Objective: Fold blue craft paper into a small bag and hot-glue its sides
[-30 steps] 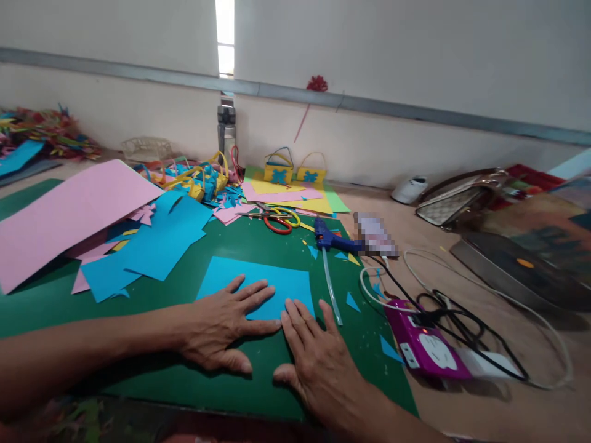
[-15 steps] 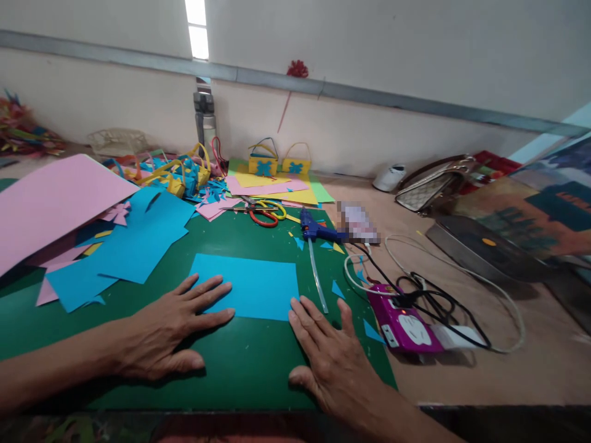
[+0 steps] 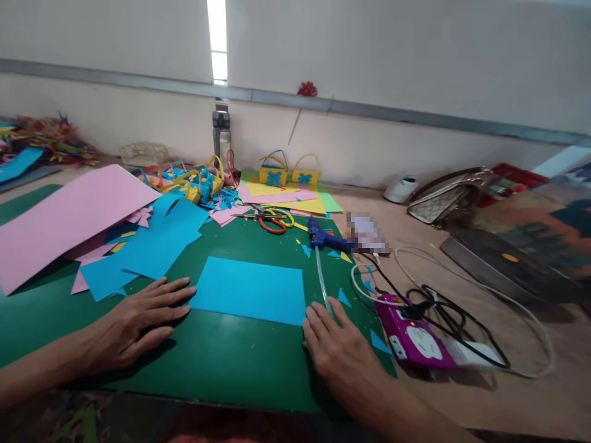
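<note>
A blue sheet of paper (image 3: 252, 291), cut as a rectangle, lies flat on the green cutting mat (image 3: 221, 363). Beside its left edge rests my left hand (image 3: 138, 317), palm down with fingers stretched out and holding nothing. My right hand (image 3: 339, 341) lies at the sheet's lower right corner, fingers loosely extended, the fingertips at or just beside the paper edge. The thumb of that hand is mostly hidden. Just beyond it is a blue glue gun (image 3: 323, 235) with a clear glue stick (image 3: 322, 277) trailing toward my fingers.
Scissors with red and yellow handles (image 3: 274, 220) lie behind the sheet. Pink card (image 3: 78, 215) and blue paper offcuts (image 3: 157, 240) cover the left. Two small yellow paper bags (image 3: 272, 176) stand at the back. A purple power strip (image 3: 415, 335) with tangled cables sits right.
My left hand has slid left off the blue sheet onto the mat. My right hand stays by the lower right corner, its thumb no longer spread out. The camera view has shifted slightly.
</note>
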Motion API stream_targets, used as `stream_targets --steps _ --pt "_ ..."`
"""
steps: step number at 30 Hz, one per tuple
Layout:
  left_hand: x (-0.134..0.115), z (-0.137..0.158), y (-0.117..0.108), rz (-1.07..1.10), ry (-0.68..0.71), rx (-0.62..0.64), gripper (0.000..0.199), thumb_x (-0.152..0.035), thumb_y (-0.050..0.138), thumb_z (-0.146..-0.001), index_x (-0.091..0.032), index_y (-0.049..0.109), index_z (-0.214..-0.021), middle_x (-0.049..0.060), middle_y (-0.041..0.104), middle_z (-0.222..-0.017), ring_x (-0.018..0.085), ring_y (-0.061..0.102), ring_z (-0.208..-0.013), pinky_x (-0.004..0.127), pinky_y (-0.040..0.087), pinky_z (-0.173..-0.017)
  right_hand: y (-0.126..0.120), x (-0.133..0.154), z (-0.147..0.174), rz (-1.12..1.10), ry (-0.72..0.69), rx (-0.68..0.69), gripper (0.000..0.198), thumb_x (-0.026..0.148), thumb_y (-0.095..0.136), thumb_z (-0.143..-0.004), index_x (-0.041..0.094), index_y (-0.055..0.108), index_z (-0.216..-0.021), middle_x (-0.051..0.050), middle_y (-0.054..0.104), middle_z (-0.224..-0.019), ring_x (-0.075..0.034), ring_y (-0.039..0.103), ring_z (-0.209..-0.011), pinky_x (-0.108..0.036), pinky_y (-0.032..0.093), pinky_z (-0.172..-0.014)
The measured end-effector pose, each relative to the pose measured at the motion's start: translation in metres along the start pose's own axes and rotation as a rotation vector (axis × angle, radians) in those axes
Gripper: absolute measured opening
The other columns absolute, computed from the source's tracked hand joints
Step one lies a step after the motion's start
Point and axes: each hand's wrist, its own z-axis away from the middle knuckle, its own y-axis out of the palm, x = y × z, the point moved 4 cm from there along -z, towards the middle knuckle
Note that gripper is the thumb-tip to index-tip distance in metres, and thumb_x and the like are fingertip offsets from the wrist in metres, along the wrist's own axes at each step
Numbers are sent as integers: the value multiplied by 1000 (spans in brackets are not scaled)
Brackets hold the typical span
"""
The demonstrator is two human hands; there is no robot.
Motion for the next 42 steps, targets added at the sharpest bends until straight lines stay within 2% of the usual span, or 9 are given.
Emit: stream_targets --steps 8,12,14,21,25,27,30,33,42 --pt "2 -12 -4 -90 61 -69 25 -29 51 -88 -28 67 -106 2 60 -124 24 52 -119 36 50 -93 -18 3 -24 127 -125 251 15 4 47 -72 12 59 -72 -9 57 -63 -19 51 -57 -34 38 -56" --pt "-11 -39 0 -234 71 -192 31 -43 56 -84 -25 65 -107 5 69 -105 26 60 -100 39 50 -87 -22 0 -24 122 -120 230 15 6 46 -74 10 60 -77 -13 62 -72 -21 54 -63 -36 41 -60" --pt "-27 -57 8 -320 90 -255 43 -47 53 -85 -22 59 -119 10 63 -117 31 56 -107 48 43 -94 -24 -2 -24 129 -117 201 17 6 45 -75 8 61 -80 -16 64 -78 -22 57 -67 -38 43 -63" --pt "-46 -110 23 -280 79 -164 39 -10 33 -87 -16 61 -113 12 65 -114 27 58 -108 47 37 -100 -38 -18 -28 -30 -10 -97 23 11 40 -86 6 63 -92 -19 67 -94 -27 61 -89 -48 40 -89" --pt "-21 -119 -26 179 -88 -382 37 -27 32 -92 -15 63 -109 8 70 -93 21 65 -79 32 52 -71 -39 -52 -22 -679 364 -443 40 38 37 -94 12 50 -122 -16 55 -126 -25 47 -121 -45 35 -102" --pt "-11 -121 -41 545 -289 -353 36 -40 41 -89 -14 66 -87 3 65 -64 17 59 -54 24 48 -51 -25 -65 -20 -1069 626 -495 47 43 38 -93 17 41 -132 -14 50 -133 -23 43 -125 -43 36 -103" --pt "-11 -123 -35 1238 -540 -213 34 -48 60 -78 -14 62 -78 3 66 -64 18 61 -54 27 52 -52 2 -60 -26 -1653 847 -392 47 48 41 -92 19 46 -128 -13 57 -126 -23 54 -116 -43 40 -100" --pt "-21 -126 -13 1628 -679 -133 28 -40 71 -71 -14 62 -78 6 69 -72 21 66 -61 36 57 -64 17 -41 -36 -2065 839 -202 52 56 41 -89 14 57 -117 -15 67 -107 -23 63 -98 -43 45 -92" --pt "-25 -126 22 1801 -817 -22 18 -23 60 -81 -6 66 -81 14 72 -77 23 68 -66 37 58 -67 22 -26 -41 -2140 821 38 32 45 60 -80 14 64 -81 -5 69 -73 -15 65 -63 -31 51 -67"
